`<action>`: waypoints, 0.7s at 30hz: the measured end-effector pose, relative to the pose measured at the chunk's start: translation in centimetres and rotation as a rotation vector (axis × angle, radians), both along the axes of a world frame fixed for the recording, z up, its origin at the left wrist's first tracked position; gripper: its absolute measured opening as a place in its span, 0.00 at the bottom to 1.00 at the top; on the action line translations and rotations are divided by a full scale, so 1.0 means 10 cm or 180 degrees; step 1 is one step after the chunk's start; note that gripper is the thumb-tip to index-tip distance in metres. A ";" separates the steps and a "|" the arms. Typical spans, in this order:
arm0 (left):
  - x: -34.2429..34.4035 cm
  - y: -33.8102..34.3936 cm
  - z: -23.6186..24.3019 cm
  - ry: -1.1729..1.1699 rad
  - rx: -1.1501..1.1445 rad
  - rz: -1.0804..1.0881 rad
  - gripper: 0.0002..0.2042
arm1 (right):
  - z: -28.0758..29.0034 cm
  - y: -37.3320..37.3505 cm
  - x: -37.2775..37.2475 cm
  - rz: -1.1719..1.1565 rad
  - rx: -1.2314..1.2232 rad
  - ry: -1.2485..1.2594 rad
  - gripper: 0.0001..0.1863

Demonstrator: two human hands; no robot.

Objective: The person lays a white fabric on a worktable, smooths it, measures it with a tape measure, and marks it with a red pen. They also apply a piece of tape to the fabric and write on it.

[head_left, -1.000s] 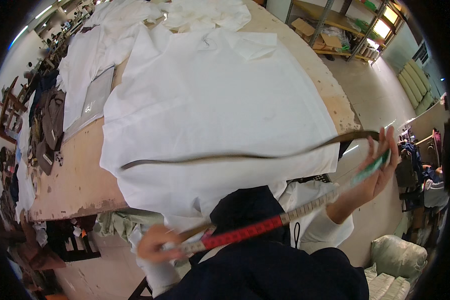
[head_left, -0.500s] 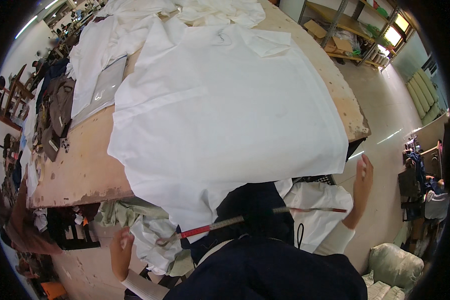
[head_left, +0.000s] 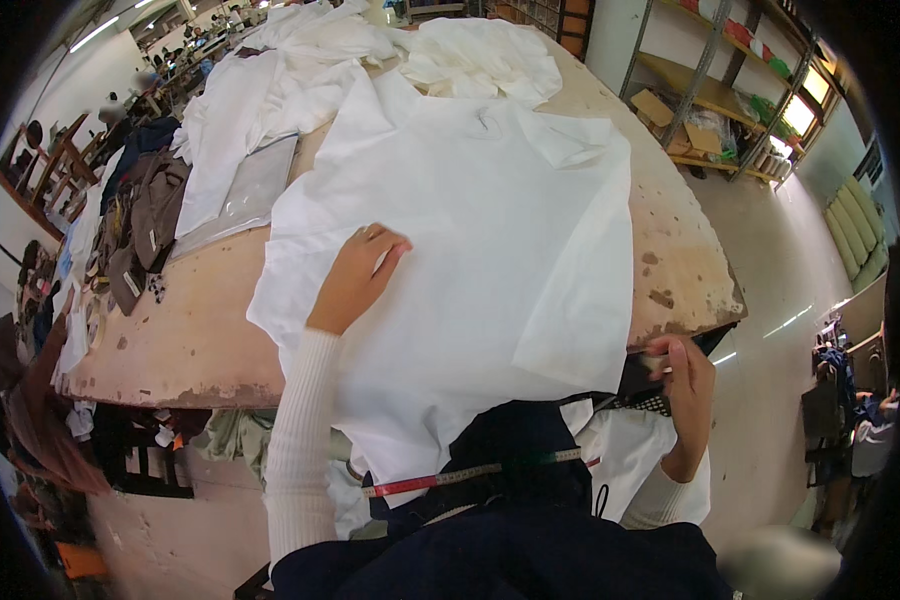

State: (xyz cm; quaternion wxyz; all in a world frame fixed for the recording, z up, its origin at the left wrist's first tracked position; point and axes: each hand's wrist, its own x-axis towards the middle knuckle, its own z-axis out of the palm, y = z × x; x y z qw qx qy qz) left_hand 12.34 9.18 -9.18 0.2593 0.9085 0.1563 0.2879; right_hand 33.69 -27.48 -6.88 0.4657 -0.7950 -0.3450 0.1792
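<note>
My left hand (head_left: 360,275) is over a white fabric piece (head_left: 450,270), fingers curled and fingertips bunched; anything between them is too small to make out. My right hand (head_left: 682,400) is beside the piece's lower right corner at the table edge, fingers bent but apart, holding nothing visible. The piece lies on a worn wooden table (head_left: 670,260), its right side turned over in a long fold and its lower part hanging over the near edge. A red and pale tape measure (head_left: 400,485) runs across dark cloth (head_left: 510,430) below it.
White cloth heaps (head_left: 470,55), a clear plastic sheet (head_left: 255,180) and piled dark garments (head_left: 150,215) lie on the table. Metal shelves with boxes (head_left: 705,90) stand at back right, pale green padded panels (head_left: 850,230) at right. A distant row of workstations is back left.
I have let go of the tape measure that both hands held. My left hand has moved up onto the fabric, my right up to its corner; the fabric's right side now shows a long fold.
</note>
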 end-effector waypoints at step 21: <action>0.19 -0.81 0.52 -0.0335 -0.0193 -0.1263 0.16 | 0.38 1.06 0.00 0.1824 0.1209 -0.0203 0.10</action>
